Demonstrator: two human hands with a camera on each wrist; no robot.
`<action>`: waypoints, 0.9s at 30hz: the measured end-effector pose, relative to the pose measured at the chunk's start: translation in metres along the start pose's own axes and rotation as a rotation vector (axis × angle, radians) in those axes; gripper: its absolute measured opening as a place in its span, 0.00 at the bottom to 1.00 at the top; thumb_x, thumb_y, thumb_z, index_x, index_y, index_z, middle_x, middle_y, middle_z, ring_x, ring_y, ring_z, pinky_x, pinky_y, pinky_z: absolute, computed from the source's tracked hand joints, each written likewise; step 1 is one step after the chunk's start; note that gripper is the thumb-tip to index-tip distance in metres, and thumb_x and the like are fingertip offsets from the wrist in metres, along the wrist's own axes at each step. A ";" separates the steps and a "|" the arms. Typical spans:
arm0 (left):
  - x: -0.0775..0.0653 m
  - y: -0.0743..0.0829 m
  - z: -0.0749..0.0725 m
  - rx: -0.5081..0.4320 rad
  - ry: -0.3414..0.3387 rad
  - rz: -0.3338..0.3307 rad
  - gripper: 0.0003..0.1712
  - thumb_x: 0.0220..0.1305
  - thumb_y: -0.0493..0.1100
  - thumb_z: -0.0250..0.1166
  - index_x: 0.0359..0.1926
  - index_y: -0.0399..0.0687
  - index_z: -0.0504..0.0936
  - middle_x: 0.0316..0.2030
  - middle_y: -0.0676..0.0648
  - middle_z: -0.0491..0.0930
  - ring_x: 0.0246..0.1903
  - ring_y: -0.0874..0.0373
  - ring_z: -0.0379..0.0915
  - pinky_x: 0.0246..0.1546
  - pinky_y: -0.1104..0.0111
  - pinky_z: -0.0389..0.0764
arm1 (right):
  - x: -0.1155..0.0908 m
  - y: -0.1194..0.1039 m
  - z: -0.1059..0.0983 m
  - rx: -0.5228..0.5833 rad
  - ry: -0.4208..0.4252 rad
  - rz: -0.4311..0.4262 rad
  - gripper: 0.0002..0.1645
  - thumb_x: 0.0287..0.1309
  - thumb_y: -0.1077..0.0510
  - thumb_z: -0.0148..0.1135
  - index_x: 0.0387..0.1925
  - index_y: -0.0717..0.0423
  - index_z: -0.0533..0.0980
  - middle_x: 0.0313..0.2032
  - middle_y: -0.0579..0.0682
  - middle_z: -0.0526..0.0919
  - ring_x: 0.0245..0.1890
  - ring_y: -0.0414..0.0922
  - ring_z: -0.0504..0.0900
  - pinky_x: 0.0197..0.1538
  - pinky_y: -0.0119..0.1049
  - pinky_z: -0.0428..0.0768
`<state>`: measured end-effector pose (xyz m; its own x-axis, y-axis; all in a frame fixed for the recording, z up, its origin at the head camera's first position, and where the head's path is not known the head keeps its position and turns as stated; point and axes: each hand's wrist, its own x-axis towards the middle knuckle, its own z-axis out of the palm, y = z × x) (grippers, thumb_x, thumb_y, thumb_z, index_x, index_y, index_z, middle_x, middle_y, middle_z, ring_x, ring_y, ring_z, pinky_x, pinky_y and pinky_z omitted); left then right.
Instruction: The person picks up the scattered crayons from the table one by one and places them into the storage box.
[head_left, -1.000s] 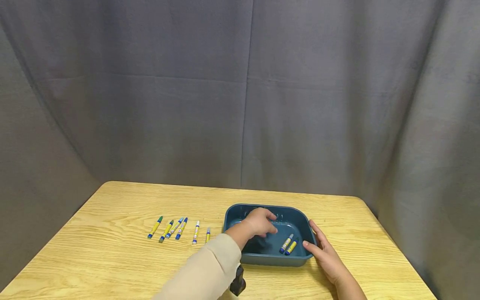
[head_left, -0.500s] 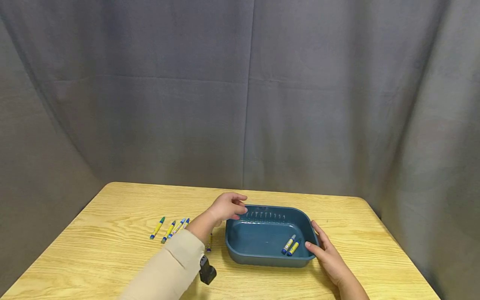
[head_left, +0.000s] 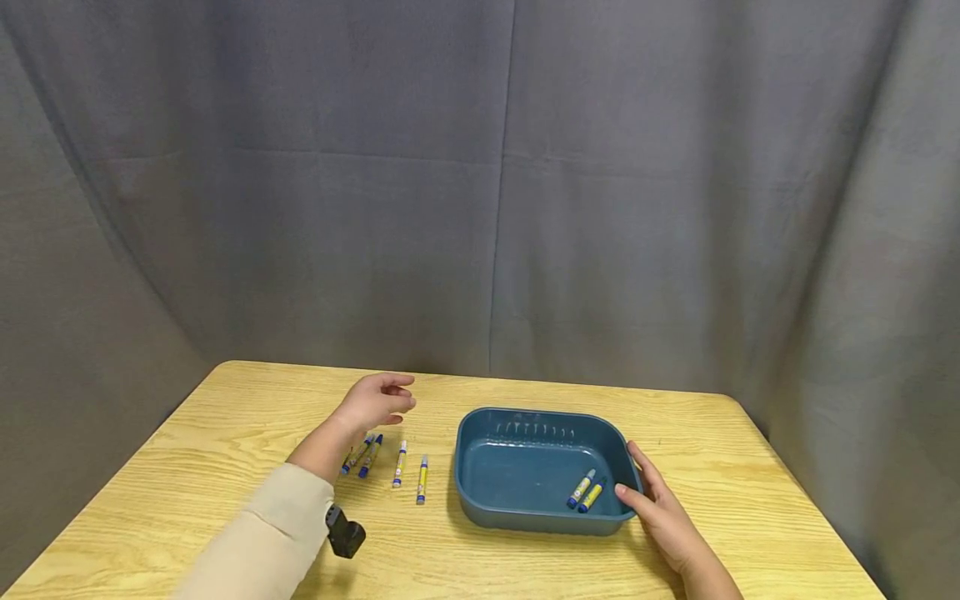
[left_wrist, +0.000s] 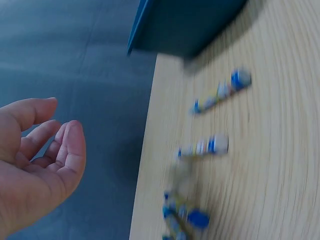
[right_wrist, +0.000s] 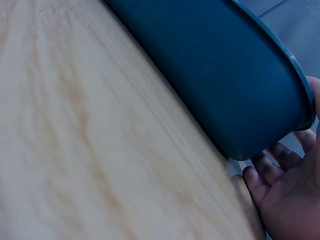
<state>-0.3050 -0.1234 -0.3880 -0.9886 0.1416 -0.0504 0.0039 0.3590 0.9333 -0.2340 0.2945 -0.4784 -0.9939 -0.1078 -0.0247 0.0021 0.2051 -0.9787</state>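
My left hand [head_left: 375, 402] hovers above the table's left side with fingers loosely bent and nothing in them. In the left wrist view its palm and fingertips [left_wrist: 75, 137] show bare. Below and beside it lie crayons with yellow wrappers: one yellow-and-blue crayon [head_left: 423, 479], one white-tipped crayon [head_left: 400, 464] and a dark-blue-tipped crayon [head_left: 371, 456] close to another, partly hidden by the wrist. My right hand [head_left: 663, 512] holds the right end of a dark teal plastic bin [head_left: 543, 521], thumb at the rim, fingers along the outer wall. Two crayons [head_left: 581, 489] lie inside the bin.
The wooden table [head_left: 225, 417] has its far edge just behind the bin. A grey curtain [head_left: 480, 208] hangs behind and at both sides. A black wrist camera [head_left: 346, 533] sticks out from the left sleeve [head_left: 262, 529].
My left hand has moved left, out from over the bin and past its left rim, to above the crayons on the table. The right hand stays at the bin's right end.
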 end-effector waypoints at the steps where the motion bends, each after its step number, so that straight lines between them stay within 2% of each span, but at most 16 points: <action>1: -0.002 -0.003 -0.006 0.004 0.012 -0.003 0.27 0.68 0.35 0.59 0.66 0.31 0.68 0.48 0.39 0.76 0.49 0.48 0.77 0.52 0.56 0.81 | 0.000 0.000 0.000 -0.001 0.001 -0.003 0.46 0.68 0.57 0.53 0.78 0.51 0.40 0.76 0.65 0.46 0.74 0.59 0.49 0.51 0.10 0.64; 3: -0.005 -0.009 -0.018 0.017 0.037 -0.010 0.27 0.69 0.36 0.58 0.66 0.31 0.67 0.48 0.38 0.75 0.50 0.45 0.76 0.52 0.56 0.82 | 0.000 0.000 0.000 -0.005 0.000 -0.007 0.46 0.68 0.57 0.53 0.78 0.50 0.41 0.76 0.65 0.46 0.73 0.54 0.52 0.51 0.10 0.64; 6: -0.011 -0.020 -0.036 0.043 0.074 -0.024 0.28 0.70 0.36 0.57 0.67 0.29 0.65 0.49 0.37 0.75 0.52 0.42 0.76 0.50 0.57 0.82 | 0.000 0.000 -0.001 -0.016 0.004 -0.013 0.46 0.68 0.57 0.54 0.78 0.50 0.41 0.75 0.65 0.48 0.66 0.33 0.62 0.51 0.10 0.63; 9: -0.018 -0.031 -0.053 0.061 0.100 -0.050 0.28 0.71 0.36 0.56 0.67 0.28 0.64 0.50 0.35 0.75 0.53 0.39 0.74 0.47 0.61 0.83 | 0.000 0.000 -0.001 -0.020 0.004 -0.013 0.45 0.68 0.57 0.54 0.78 0.50 0.42 0.75 0.65 0.49 0.56 0.18 0.62 0.52 0.10 0.63; 10: -0.020 -0.035 -0.057 0.062 0.106 -0.062 0.28 0.71 0.36 0.56 0.67 0.28 0.64 0.50 0.35 0.74 0.52 0.40 0.74 0.46 0.61 0.83 | 0.000 0.001 -0.001 -0.019 0.002 -0.015 0.46 0.68 0.57 0.53 0.78 0.50 0.41 0.75 0.65 0.48 0.57 0.19 0.63 0.52 0.10 0.63; 12: -0.023 -0.044 -0.065 0.062 0.112 -0.083 0.29 0.71 0.37 0.55 0.68 0.27 0.63 0.51 0.33 0.73 0.51 0.41 0.74 0.44 0.62 0.82 | 0.000 0.001 -0.001 -0.018 0.001 -0.015 0.46 0.69 0.57 0.53 0.78 0.51 0.41 0.76 0.65 0.47 0.64 0.29 0.62 0.52 0.09 0.63; 14: -0.026 -0.052 -0.071 0.050 0.116 -0.107 0.30 0.71 0.38 0.55 0.68 0.27 0.61 0.54 0.31 0.72 0.52 0.42 0.73 0.46 0.62 0.82 | 0.000 0.001 -0.001 -0.018 0.000 -0.013 0.46 0.69 0.57 0.53 0.78 0.51 0.41 0.76 0.65 0.46 0.71 0.43 0.57 0.51 0.09 0.63; 16: -0.028 -0.060 -0.076 0.048 0.120 -0.127 0.30 0.71 0.38 0.54 0.69 0.27 0.60 0.57 0.28 0.70 0.53 0.41 0.72 0.48 0.59 0.81 | 0.001 0.002 -0.001 -0.017 0.001 -0.011 0.46 0.69 0.57 0.53 0.78 0.51 0.40 0.76 0.64 0.45 0.73 0.53 0.51 0.51 0.09 0.63; 22: -0.034 -0.081 -0.082 0.096 0.142 -0.195 0.31 0.71 0.38 0.54 0.69 0.26 0.60 0.60 0.26 0.68 0.55 0.37 0.71 0.50 0.57 0.82 | 0.000 0.003 -0.001 -0.024 0.005 -0.003 0.46 0.69 0.57 0.53 0.78 0.50 0.41 0.76 0.64 0.47 0.69 0.43 0.56 0.52 0.10 0.64; 27: -0.037 -0.091 -0.082 0.139 0.158 -0.206 0.30 0.68 0.37 0.56 0.66 0.24 0.63 0.57 0.25 0.71 0.45 0.47 0.76 0.45 0.61 0.83 | 0.000 0.003 -0.002 -0.014 0.001 -0.020 0.45 0.69 0.57 0.53 0.78 0.50 0.41 0.75 0.66 0.48 0.59 0.22 0.64 0.52 0.11 0.64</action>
<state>-0.2813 -0.2369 -0.4417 -0.9818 -0.0885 -0.1680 -0.1897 0.4897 0.8510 -0.2346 0.2968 -0.4813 -0.9938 -0.1109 -0.0049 -0.0193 0.2166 -0.9761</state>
